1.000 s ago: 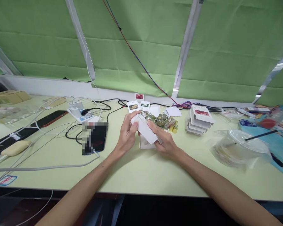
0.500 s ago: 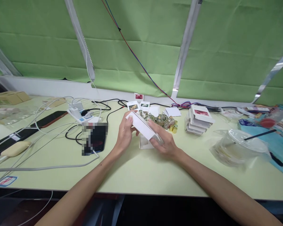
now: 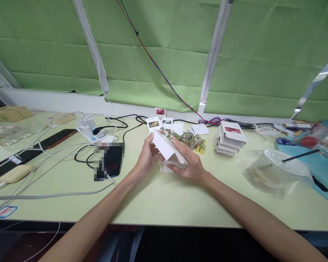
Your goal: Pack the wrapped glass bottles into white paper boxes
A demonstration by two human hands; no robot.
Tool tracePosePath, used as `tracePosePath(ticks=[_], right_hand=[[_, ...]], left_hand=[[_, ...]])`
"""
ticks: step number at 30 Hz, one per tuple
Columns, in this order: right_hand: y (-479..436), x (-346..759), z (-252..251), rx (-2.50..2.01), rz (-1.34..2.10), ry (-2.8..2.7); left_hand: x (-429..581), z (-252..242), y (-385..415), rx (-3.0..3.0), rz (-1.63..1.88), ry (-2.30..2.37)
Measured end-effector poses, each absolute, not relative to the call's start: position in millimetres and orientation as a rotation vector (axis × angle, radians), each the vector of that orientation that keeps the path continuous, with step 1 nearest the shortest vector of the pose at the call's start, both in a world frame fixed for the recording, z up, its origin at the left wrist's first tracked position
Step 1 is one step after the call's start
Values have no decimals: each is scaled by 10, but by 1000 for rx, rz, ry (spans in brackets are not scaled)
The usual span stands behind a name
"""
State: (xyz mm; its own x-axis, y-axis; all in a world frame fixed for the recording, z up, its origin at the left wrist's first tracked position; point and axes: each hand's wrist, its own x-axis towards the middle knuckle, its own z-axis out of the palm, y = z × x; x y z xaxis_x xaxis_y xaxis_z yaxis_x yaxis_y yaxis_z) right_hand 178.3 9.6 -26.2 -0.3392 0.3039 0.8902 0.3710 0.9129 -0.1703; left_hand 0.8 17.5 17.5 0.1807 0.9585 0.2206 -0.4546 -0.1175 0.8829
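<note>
A white cardboard box (image 3: 165,148) is held tilted above the table between both hands. My left hand (image 3: 148,154) closes round its left end, with the thumb near the upper edge. Across its right side lies my right hand (image 3: 190,160), the thumb underneath and the fingers along the far side. A flap or panel stands away from the box near the right hand. Below, a second white piece of packaging (image 3: 165,168) rests on the table, partly hidden. Just behind the hands lie several small glass bottles (image 3: 187,137), some with gold caps (image 3: 200,148).
White picture cards (image 3: 153,123) lie behind the bottles. To the right stand a stack of white boxes (image 3: 229,136) and a bagged plastic cup (image 3: 278,171) with a straw. A phone (image 3: 113,160), cables and a power strip (image 3: 94,136) occupy the left.
The box has turned slightly in my hands, and its panel by the right hand now stands further apart. My left thumb has shifted up along the edge.
</note>
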Motion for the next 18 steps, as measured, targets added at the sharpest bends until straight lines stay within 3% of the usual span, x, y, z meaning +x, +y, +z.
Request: tracePosePath(ticks=[18], right_hand=[[94,1802,-277,-466,-52,-1908]], left_hand=[[13,185,168,1167,1260,619]])
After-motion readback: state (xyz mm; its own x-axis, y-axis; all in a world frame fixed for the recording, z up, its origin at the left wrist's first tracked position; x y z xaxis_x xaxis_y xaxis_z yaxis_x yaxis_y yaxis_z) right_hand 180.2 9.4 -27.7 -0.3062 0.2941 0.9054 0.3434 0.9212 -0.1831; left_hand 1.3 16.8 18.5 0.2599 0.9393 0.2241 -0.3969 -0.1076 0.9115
